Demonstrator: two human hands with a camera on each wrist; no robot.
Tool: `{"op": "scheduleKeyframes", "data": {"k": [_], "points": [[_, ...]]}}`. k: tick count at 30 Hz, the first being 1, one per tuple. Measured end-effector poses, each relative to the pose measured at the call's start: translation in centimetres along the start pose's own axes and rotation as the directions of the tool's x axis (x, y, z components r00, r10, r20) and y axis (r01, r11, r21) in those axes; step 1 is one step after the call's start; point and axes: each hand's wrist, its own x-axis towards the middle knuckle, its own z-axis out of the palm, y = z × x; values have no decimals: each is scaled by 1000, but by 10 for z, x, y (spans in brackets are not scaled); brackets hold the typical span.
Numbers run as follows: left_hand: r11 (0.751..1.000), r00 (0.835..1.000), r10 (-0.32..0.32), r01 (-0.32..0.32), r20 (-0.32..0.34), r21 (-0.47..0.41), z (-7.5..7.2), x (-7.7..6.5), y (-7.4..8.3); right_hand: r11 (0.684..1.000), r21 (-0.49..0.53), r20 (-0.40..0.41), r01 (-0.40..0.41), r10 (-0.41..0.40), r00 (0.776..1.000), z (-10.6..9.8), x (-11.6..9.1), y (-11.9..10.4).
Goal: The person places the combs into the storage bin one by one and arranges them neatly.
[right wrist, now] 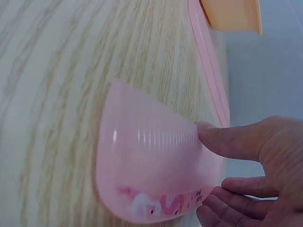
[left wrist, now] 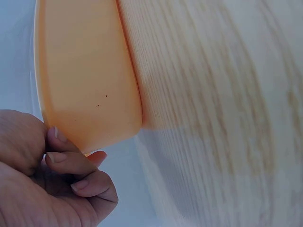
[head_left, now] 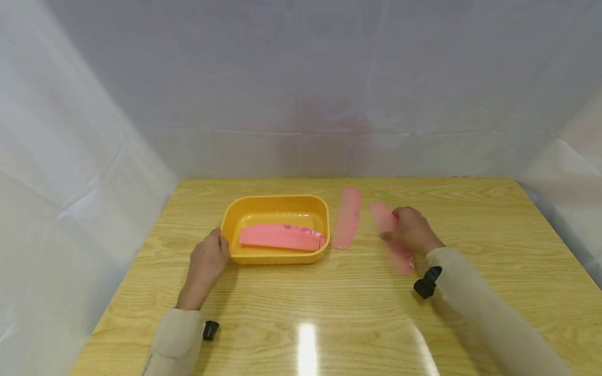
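Observation:
At the left end of a yellow plastic basin point(head_left: 273, 259), my left hand point(head_left: 210, 259) grips the rim; in the left wrist view its fingers curl at the basin's corner point(left wrist: 90, 80). Inside the basin lies a pink comb point(head_left: 282, 237), teeth toward me. My right hand point(head_left: 414, 230) holds a second pink comb point(head_left: 402, 258) across its width, thumb on the toothed edge and fingers at the curved back. A flamingo print shows along that comb's back point(right wrist: 156, 205) in the right wrist view. Between basin and right hand, a third pink comb point(head_left: 347, 218) lies on the table.
The wooden table point(head_left: 282, 318) ends in a straight far edge, with a pale sheet point(head_left: 301, 94) hanging behind it. More pale sheeting stands at the left and right. Each wrist carries a small black device point(head_left: 427, 283).

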Motion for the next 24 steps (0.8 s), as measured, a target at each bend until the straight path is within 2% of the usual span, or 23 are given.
{"op": "scheduleKeyframes", "data": {"k": [5,21,24], "points": [[1000,1000,7,-7,-10,6,0,0,0,999,30,31,-26,25,999,-3,0,5],[1000,1000,5,-5,-6,7,-1,-1,1,998,60,55,-4,1,999,-12,-1,22],[1000,1000,11,-11,-11,10,-1,-2,1,997,73,73,-23,18,997,-13,-2,25]]}}
